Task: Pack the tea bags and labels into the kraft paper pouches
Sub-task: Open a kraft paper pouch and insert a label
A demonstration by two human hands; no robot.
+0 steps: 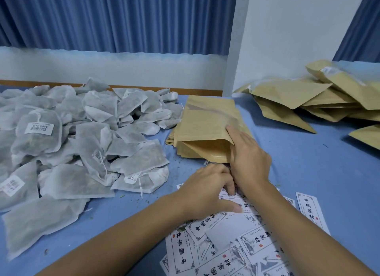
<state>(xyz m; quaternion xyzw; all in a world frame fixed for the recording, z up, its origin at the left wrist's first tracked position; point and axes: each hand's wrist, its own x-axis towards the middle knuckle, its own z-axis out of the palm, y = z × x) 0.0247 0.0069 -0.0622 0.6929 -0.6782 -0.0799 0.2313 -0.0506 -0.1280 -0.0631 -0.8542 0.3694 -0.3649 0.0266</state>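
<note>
A big heap of grey-white tea bags [78,140] covers the left of the blue table. Printed white labels [230,240] lie scattered at the front centre. My left hand [207,191] lies on the far end of that pile, its bent fingers and thumb pinching a label [227,197]. A stack of flat kraft pouches [205,119] sits in the middle. My right hand [248,158] grips the top pouch [207,150] at its near right corner, forefinger on top, and the pouch mouth gapes toward me. My right thumb is hidden.
More kraft pouches [320,97] are piled at the back right against a white wall. One label [310,210] lies apart at the right. Tea crumbs dot the blue table [320,166]. Blue curtains hang behind.
</note>
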